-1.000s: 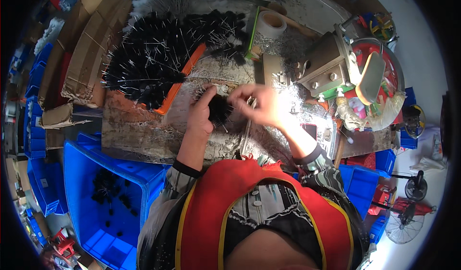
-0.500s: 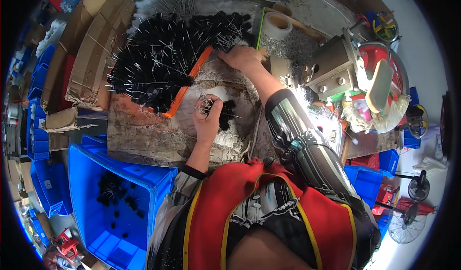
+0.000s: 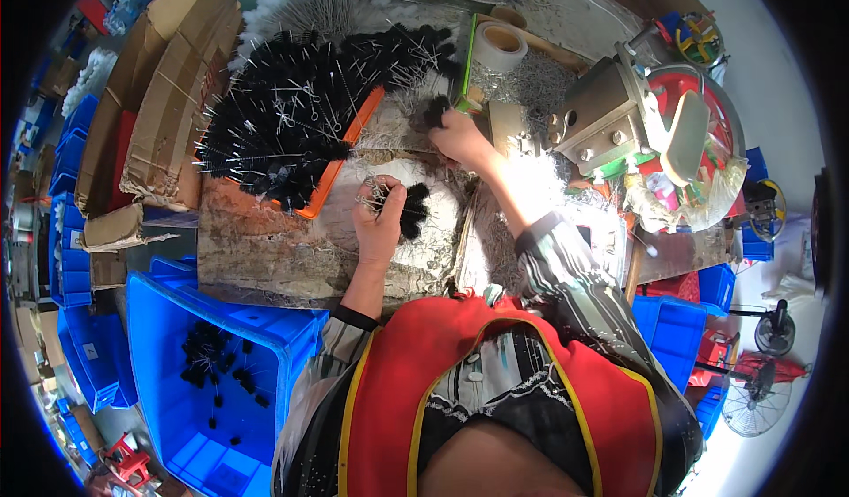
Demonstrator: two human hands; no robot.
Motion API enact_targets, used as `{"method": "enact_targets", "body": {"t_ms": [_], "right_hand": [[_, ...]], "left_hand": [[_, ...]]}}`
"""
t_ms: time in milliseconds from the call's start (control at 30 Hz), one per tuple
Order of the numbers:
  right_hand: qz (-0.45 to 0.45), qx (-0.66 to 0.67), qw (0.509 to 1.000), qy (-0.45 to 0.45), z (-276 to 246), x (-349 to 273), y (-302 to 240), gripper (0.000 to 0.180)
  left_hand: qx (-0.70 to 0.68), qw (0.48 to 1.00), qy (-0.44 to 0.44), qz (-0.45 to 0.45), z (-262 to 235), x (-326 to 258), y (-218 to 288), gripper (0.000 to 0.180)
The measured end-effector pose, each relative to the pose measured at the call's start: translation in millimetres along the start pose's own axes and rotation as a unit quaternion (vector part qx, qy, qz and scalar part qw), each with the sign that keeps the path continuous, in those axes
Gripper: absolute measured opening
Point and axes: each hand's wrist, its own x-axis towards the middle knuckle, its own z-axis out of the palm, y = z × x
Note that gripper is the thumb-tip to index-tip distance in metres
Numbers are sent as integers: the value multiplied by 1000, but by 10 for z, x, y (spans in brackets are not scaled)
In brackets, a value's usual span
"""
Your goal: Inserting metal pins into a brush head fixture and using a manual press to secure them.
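Observation:
Several small black wire brushes [image 3: 412, 210] are bunched in my left hand [image 3: 378, 217], which is closed round their wire stems above the bench. My right hand [image 3: 462, 140] is closed in a pinch beside the green-edged strip, and a black-bristled brush [image 3: 436, 110] sticks out past its fingertips. Left of it, a large heap of black wire brushes [image 3: 292, 117] fills an orange tray [image 3: 340, 163], with looped wire ends pointing up. How many brushes the left hand holds is hidden by its fingers.
White-tipped brushes [image 3: 327, 2] lie behind the heap. A tape roll [image 3: 500, 46], loose wire pieces [image 3: 548, 77] and a metal machine with a red wheel [image 3: 619, 117] stand to the right. Below left is a blue bin [image 3: 292, 320] with brushes; a cardboard box [image 3: 168, 99] stands left.
My right hand has moved right and nearer to me, away from the heap's edge, with a black brush now showing at its fingertips. The left hand stays nearly in place.

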Motion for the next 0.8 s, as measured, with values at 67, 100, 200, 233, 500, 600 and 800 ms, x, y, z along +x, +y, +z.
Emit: {"method": "enact_targets", "body": {"t_ms": [67,100,200,233,500,600,800], "right_hand": [[33,178,981,-70,-56,-136,86,21],[32,178,981,-71,-96,-200,122,21],[132,191,955,-185,-402,-578,-67,17],[132,195,954,-183,-416,-629,-65,17],[52,135,928,-344,-542,-865,-198,10],[32,70,923,-377,-702,-872,-57,16],[-188,-121,965,-140,-793,-1088,-285,34]], "left_hand": [[63,997,-25,21,-15,-27,-33,6],[127,990,-51,40,-25,-42,-42,5],[260,946,-96,167,147,-23,167,15],[326,900,-120,263,208,5,244,20],[519,785,-287,182,359,13,319,85],[532,777,-297,156,556,32,348,80],[523,795,-210,225,459,85,111,49]]}}
